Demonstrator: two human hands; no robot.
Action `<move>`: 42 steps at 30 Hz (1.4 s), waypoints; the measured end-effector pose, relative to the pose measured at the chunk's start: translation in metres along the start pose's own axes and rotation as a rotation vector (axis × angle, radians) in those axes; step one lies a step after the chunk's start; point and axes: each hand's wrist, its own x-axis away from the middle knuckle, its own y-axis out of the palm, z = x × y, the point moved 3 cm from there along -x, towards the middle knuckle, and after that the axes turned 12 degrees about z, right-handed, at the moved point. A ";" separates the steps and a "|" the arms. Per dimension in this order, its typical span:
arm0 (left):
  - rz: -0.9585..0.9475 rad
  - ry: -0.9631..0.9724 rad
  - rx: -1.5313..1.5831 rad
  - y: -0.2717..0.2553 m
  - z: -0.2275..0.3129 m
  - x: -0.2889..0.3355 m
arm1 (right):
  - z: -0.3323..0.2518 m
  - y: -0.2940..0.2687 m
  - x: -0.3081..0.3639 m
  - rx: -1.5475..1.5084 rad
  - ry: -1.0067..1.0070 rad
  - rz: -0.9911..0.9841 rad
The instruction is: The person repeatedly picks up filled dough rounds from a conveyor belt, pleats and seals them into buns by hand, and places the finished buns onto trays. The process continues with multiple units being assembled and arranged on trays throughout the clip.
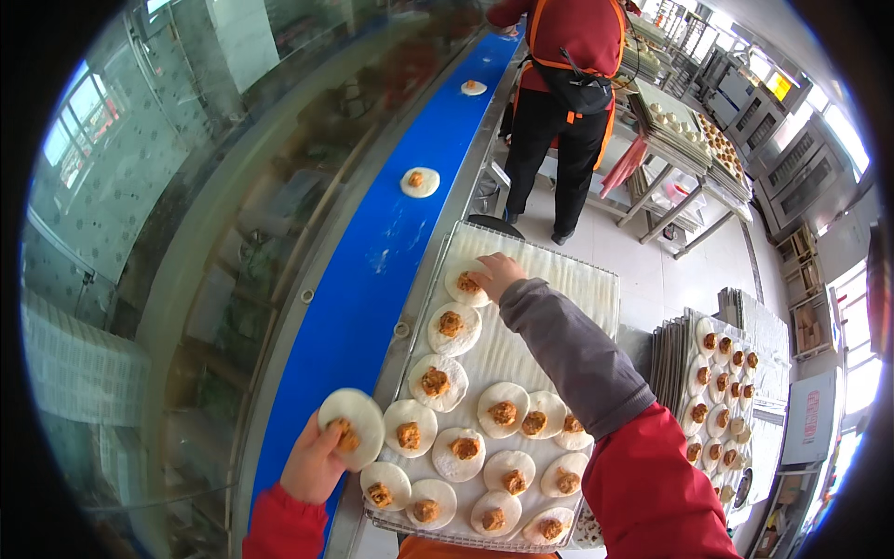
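Observation:
My left hand (311,466) grips a flat white dough round (358,416) with brown filling at its middle, held up at the edge of the blue conveyor belt (326,326). Reaching far forward, my right hand (503,273) has its fingers closed at the right side of another filled dough round (456,283), over the upper left of the tray (568,289). Several more filled rounds (435,382) lie on the tray's left side and near half. The fingertips of my right hand are partly hidden against the filling.
Two filled rounds (420,183) lie farther up the belt. Beyond the tray stands a person in a red top (575,42). Stacked trays with filled rounds (717,391) are on the right, and a metal table (689,177) holds more behind them.

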 end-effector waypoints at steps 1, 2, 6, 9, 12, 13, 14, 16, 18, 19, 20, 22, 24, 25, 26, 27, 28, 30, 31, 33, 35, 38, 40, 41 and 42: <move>-0.065 0.035 0.003 0.023 0.005 -0.015 | -0.001 -0.007 0.007 -0.041 0.039 0.103; -0.158 0.092 0.022 0.046 0.010 -0.031 | -0.007 -0.017 0.013 -0.072 -0.063 0.194; -0.274 0.121 -0.083 0.130 0.018 -0.109 | -0.033 -0.035 0.039 -0.897 0.216 -0.310; -0.302 0.405 -0.353 0.192 0.018 -0.157 | -0.039 -0.049 0.044 -1.322 0.375 -0.400; -0.283 0.234 -0.241 0.217 0.021 -0.190 | -0.010 -0.051 0.009 -1.176 0.462 -0.211; -0.233 0.311 -0.285 0.218 0.026 -0.197 | 0.002 -0.047 -0.006 -1.249 0.498 -0.233; -0.192 0.405 -0.325 0.215 0.031 -0.202 | 0.014 -0.040 -0.022 -1.295 0.568 -0.242; -0.097 0.445 -0.341 0.183 0.045 -0.209 | 0.035 -0.030 -0.052 -1.042 0.399 -0.250; 0.054 0.411 -0.291 0.135 0.055 -0.215 | 0.046 -0.015 -0.071 -0.837 0.294 -0.156; 0.138 0.429 -0.339 0.108 0.059 -0.218 | 0.046 -0.010 -0.078 -0.772 0.185 -0.181; 0.244 0.434 -0.390 0.081 0.059 -0.223 | 0.046 -0.003 -0.082 -0.678 0.126 -0.220; 0.411 0.426 -0.451 0.037 0.050 -0.234 | 0.039 -0.002 -0.085 -0.283 -0.126 -0.146; 0.523 0.434 -0.561 0.002 0.037 -0.249 | 0.033 -0.004 -0.084 -0.027 -0.188 -0.123; 0.548 0.454 -0.637 -0.008 0.029 -0.258 | 0.032 -0.006 -0.082 0.018 -0.155 -0.140; 0.581 0.420 -0.688 -0.018 0.019 -0.265 | 0.031 -0.009 -0.080 0.076 -0.121 -0.149; 0.555 0.434 -0.713 -0.026 0.011 -0.268 | 0.028 -0.012 -0.079 0.085 -0.109 -0.160; 0.522 0.477 -0.801 -0.031 0.007 -0.270 | 0.027 -0.017 -0.080 0.096 -0.087 -0.121; 0.482 0.429 -0.909 -0.044 0.000 -0.270 | 0.027 -0.025 -0.085 0.108 -0.076 -0.036; 0.472 0.448 -0.874 -0.048 -0.002 -0.266 | 0.028 -0.027 -0.091 0.029 -0.033 -0.012; 0.411 0.390 -0.885 -0.061 -0.001 -0.256 | 0.029 -0.028 -0.106 -0.065 -0.040 -0.024; 0.357 0.278 -0.882 -0.075 0.000 -0.246 | 0.030 -0.025 -0.123 -0.071 -0.059 -0.035; 0.311 0.267 -1.034 -0.096 0.001 -0.227 | 0.025 -0.014 -0.146 -0.168 -0.043 -0.015; 0.238 0.390 -1.109 -0.106 -0.001 -0.208 | 0.012 -0.005 -0.161 -0.197 -0.092 -0.039; 0.247 0.577 -1.207 -0.109 -0.002 -0.196 | 0.005 -0.002 -0.168 -0.161 -0.097 -0.056; 0.258 0.745 -1.299 -0.111 -0.003 -0.182 | -0.001 0.003 -0.173 -0.105 -0.061 -0.071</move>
